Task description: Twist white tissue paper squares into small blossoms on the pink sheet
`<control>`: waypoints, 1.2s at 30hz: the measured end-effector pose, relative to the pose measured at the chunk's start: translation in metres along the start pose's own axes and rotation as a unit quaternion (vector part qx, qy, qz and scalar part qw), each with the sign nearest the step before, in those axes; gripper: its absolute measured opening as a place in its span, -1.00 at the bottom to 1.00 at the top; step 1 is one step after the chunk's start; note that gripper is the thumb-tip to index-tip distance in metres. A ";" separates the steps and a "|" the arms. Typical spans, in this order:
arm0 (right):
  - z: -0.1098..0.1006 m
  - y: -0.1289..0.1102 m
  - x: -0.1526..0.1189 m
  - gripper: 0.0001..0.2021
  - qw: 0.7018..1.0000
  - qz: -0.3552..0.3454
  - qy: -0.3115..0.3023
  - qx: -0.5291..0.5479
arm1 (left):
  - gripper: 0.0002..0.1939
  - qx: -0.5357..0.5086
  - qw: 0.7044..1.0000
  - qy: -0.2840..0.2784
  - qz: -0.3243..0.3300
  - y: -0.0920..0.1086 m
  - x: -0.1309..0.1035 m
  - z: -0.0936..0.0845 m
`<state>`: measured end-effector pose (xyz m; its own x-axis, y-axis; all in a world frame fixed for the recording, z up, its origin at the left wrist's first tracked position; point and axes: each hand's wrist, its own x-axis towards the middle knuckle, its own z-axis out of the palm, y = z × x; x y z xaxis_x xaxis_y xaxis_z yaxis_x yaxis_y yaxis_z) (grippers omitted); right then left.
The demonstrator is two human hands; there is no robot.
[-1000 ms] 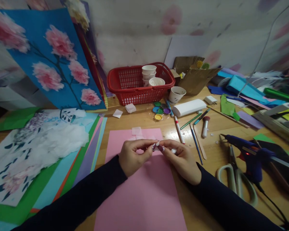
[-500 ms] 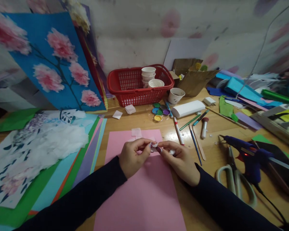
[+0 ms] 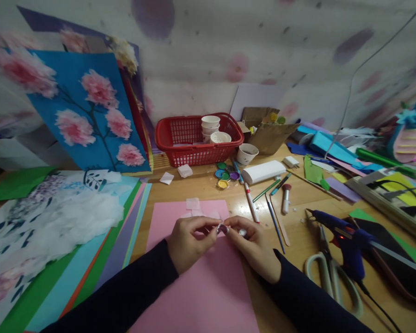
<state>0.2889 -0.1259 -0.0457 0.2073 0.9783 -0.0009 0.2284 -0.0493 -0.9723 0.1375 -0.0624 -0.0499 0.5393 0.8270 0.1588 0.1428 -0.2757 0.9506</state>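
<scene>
Across the near centre lay one pink sheet, smooth and oblong, flat on a wooden table. Above it met a left hand and a right hand, thumbs and forefingers pinching a whitish scrap, mostly hidden by the fingertips. One white wad, small and rounded, showed at the right hand's curled fingers; whether these gripped it could not be told. Near right: scissors, pale looped handles; beside them, a glue gun, blue, its small light glowing red. Near left: coloured sheets, fanned in strips, partly covered by white fibre, puffy and loose-edged. Toward the pink sheet's far edge lay thin pale squares, overlapping.

Farther back, containers: paint pots, small and round, held yellow, blue, green and purple. One paper cup stood just right of a red basket, latticed plastic, which held white cups, some stacked. Far left leaned a blue panel bearing ruffled pink blossoms.
</scene>
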 end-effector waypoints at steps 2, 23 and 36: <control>0.000 -0.001 0.000 -0.74 1.000 0.000 0.002 -0.012 | -0.84 -0.008 1.000 0.005 -0.016 -0.001 0.000 0.001; -0.004 0.001 0.004 -0.76 0.997 0.034 -0.008 -0.069 | -0.72 -0.209 0.943 0.213 -0.150 -0.009 0.016 -0.010; -0.003 0.002 0.005 -0.67 0.994 0.035 0.103 0.020 | -0.71 -0.126 0.980 0.146 -0.046 -0.008 0.011 -0.004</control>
<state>0.2927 -0.1219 -0.0469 0.4118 0.9109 -0.0248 0.1697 -0.1034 -0.9801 0.1385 -0.0494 -0.0542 0.2680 0.9578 0.1039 -0.0492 -0.0941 0.9943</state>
